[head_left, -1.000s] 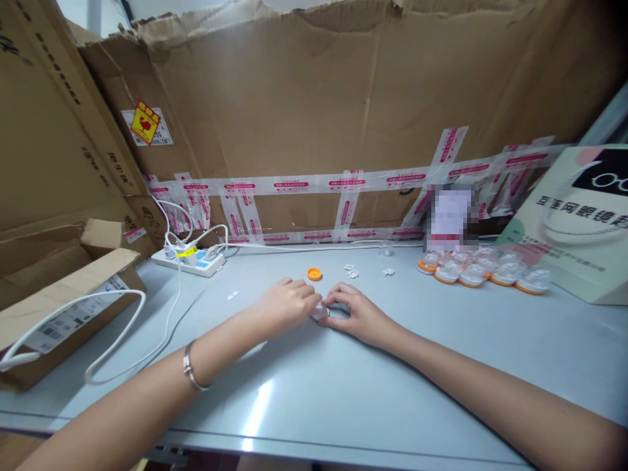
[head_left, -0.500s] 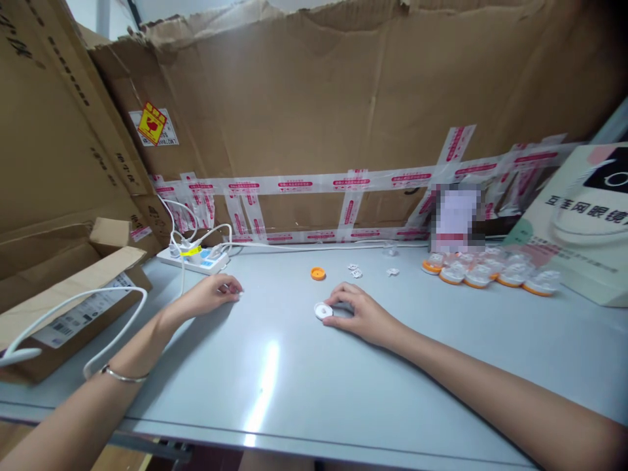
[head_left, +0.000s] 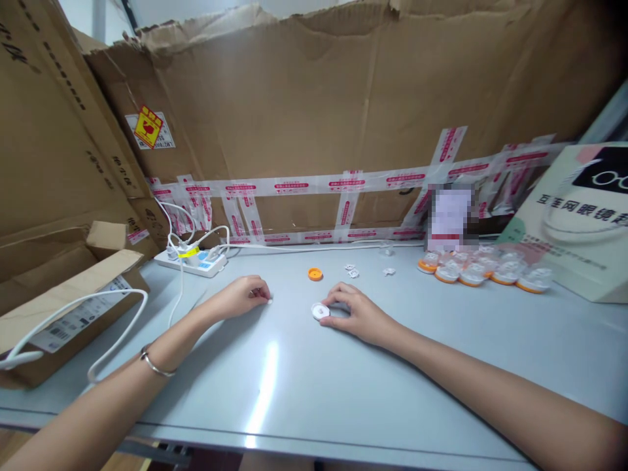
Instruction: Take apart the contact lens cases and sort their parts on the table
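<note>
My right hand [head_left: 350, 311] pinches the edge of a small white round disc-shaped part [head_left: 320, 312] between thumb and fingers, just above or on the table. To its left, my left hand [head_left: 248, 296] is closed in a pinch on a tiny white piece [head_left: 269, 301], too small to name. Beyond the disc lies an orange round ring-like part [head_left: 314, 274]. Several small white plastic pieces [head_left: 352, 272] rest to the right of it, with another white piece [head_left: 389, 271] farther right.
A white power strip [head_left: 196, 261] with cables stands at the back left, beside an open cardboard box [head_left: 69, 288]. Several orange-and-white round assemblies [head_left: 473, 273] cluster at the back right, before a printed bag or box [head_left: 564, 229]. Cardboard [head_left: 294, 118] walls the back of the table [head_left: 373, 399].
My left hand has moved right with the tiny white piece, closer to the disc. My right hand keeps its hold on the disc; the view has shifted slightly.
</note>
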`<state>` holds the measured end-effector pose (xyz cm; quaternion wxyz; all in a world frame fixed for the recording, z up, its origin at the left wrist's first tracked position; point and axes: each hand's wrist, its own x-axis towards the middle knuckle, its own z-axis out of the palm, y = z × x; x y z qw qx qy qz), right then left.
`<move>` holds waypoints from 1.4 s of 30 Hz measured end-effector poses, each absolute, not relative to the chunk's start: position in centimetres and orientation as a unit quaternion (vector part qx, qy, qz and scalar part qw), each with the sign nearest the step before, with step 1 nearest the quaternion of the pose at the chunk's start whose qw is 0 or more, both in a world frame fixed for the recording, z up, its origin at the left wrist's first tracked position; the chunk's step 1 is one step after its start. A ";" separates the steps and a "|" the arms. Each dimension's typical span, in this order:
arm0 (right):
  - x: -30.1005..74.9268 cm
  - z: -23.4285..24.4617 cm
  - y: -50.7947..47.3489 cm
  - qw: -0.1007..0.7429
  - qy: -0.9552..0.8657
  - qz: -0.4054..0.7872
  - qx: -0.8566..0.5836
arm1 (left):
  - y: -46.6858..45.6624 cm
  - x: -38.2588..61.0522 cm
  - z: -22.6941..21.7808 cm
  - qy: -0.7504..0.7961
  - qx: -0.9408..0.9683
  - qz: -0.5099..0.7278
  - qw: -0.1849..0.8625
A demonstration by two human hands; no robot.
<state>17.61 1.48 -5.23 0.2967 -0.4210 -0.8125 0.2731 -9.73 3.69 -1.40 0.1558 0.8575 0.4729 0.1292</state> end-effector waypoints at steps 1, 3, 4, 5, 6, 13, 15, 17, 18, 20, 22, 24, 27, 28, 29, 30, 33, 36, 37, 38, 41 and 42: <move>17.6 -5.3 1.5 0.298 -0.812 0.273 -0.421 | 3.7 -9.8 -1.4 0.473 0.857 0.128 0.157; 17.7 -5.3 1.5 0.301 -0.812 0.271 -0.420 | 3.6 -10.0 -1.2 0.474 0.857 0.124 0.159; 17.7 -5.4 1.6 0.302 -0.812 0.270 -0.421 | 3.5 -10.0 -1.1 0.475 0.857 0.121 0.159; 17.7 -5.4 1.6 0.302 -0.812 0.269 -0.421 | 3.5 -10.1 -1.0 0.475 0.858 0.117 0.161; 17.7 -5.4 1.6 0.302 -0.812 0.269 -0.420 | 3.4 -10.0 -0.8 0.474 0.858 0.112 0.163; 17.6 -5.5 1.6 0.296 -0.815 0.271 -0.418 | 2.4 -6.7 0.4 0.434 0.878 0.174 0.104; 17.6 -5.5 1.7 0.299 -0.817 0.268 -0.415 | 2.0 -5.0 -0.1 0.367 0.914 0.167 0.051; 17.5 -5.6 1.7 0.305 -0.819 0.263 -0.409 | 1.9 -3.5 -0.9 0.293 0.944 0.144 -0.046; 17.5 -5.7 1.8 0.308 -0.820 0.260 -0.407 | 1.9 -2.9 -1.3 0.258 0.952 0.134 -0.099; 17.5 -5.8 1.8 0.311 -0.821 0.254 -0.406 | 2.0 -2.2 -2.0 0.203 0.954 0.129 -0.178; 17.4 -5.8 1.8 0.310 -0.823 0.251 -0.405 | 2.1 -1.8 -2.3 0.167 0.952 0.133 -0.222; 17.4 -5.7 1.8 0.311 -0.825 0.250 -0.400 | 2.1 -1.7 -2.4 0.143 0.946 0.139 -0.256; 17.5 -5.8 1.9 0.313 -0.830 0.247 -0.390 | 1.8 -1.7 -2.6 0.122 0.933 0.146 -0.305; 17.5 -5.9 1.9 0.314 -0.832 0.245 -0.387 | 1.7 -1.6 -2.6 0.120 0.930 0.147 -0.316; 17.5 -6.0 2.0 0.316 -0.832 0.242 -0.385 | 1.6 -1.6 -2.7 0.118 0.927 0.146 -0.325; 17.6 -6.1 2.0 0.318 -0.833 0.241 -0.384 | 1.5 -1.5 -2.7 0.117 0.925 0.145 -0.332; 17.6 -6.3 2.1 0.322 -0.833 0.240 -0.380 | 1.3 -1.3 -2.7 0.119 0.919 0.141 -0.348; 17.5 -6.2 2.0 0.317 -0.835 0.245 -0.377 | 1.0 -1.1 -2.5 0.120 0.918 0.137 -0.352; 17.5 -6.1 2.0 0.314 -0.836 0.245 -0.377 | 0.9 -1.0 -2.4 0.117 0.918 0.135 -0.353; 17.5 -6.0 2.0 0.311 -0.837 0.245 -0.377 | 0.9 -0.9 -2.2 0.115 0.919 0.132 -0.355; 17.4 -5.8 1.9 0.307 -0.839 0.244 -0.377 | 0.8 -0.8 -1.7 0.113 0.920 0.118 -0.355; 17.4 -5.8 1.9 0.307 -0.839 0.245 -0.377 | 0.8 -0.8 -1.6 0.113 0.922 0.112 -0.353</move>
